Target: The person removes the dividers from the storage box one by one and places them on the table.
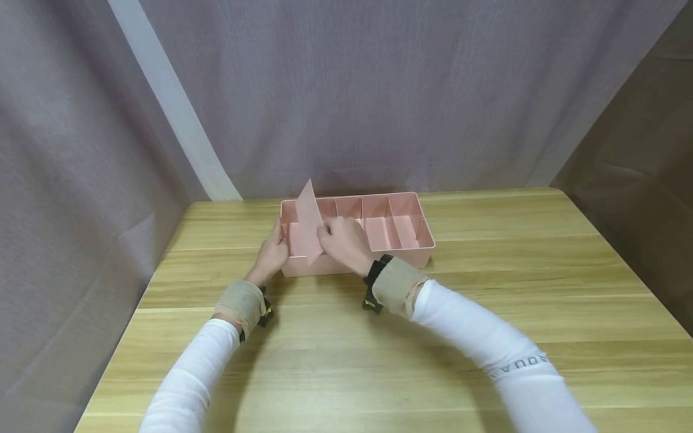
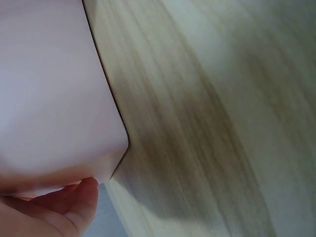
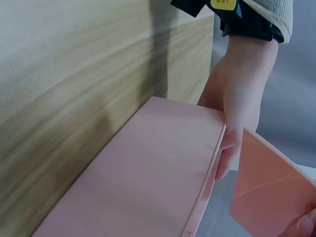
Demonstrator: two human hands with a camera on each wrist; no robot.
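A pink plastic organiser box [image 1: 422,231] with several compartments stands on the wooden table [image 1: 379,361]. My left hand [image 1: 272,252] grips the box's left end, its fingers [image 3: 232,143] wrapped over the corner; the box's outer wall [image 2: 54,98] fills the left wrist view. My right hand [image 1: 343,240] pinches a loose pink divider panel [image 1: 309,219], held tilted above the leftmost compartment. In the right wrist view the divider panel [image 3: 266,187] hangs beside the box wall [image 3: 158,173].
Grey curtain [image 1: 379,90] hangs right behind the table's far edge, with a brown drape [image 1: 639,150] at the right. Bare tabletop lies in front of and to the right of the box.
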